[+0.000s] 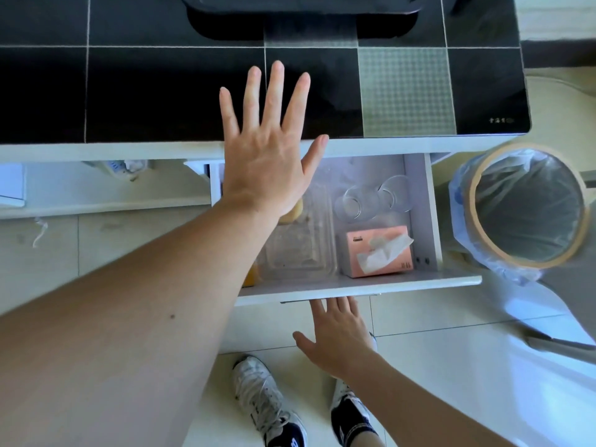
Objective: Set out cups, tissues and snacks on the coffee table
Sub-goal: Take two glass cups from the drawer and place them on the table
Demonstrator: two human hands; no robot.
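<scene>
Head view: 2 glass cups (371, 200), 1 tissue box (377, 251), 1 drawer (358, 287).

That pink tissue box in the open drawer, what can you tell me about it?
The pink cardboard tissue box lies flat in the white drawer's front right corner, top facing up. A crumpled white tissue sticks out of its slot. There is small dark print on its top. Clear glass cups sit behind it; neither hand touches it.

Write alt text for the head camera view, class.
A person stands at an open drawer under a black coffee table, left hand spread above it, right hand at its front. Inside lie a pink tissue box, clear glass cups and a plastic snack container.
</scene>
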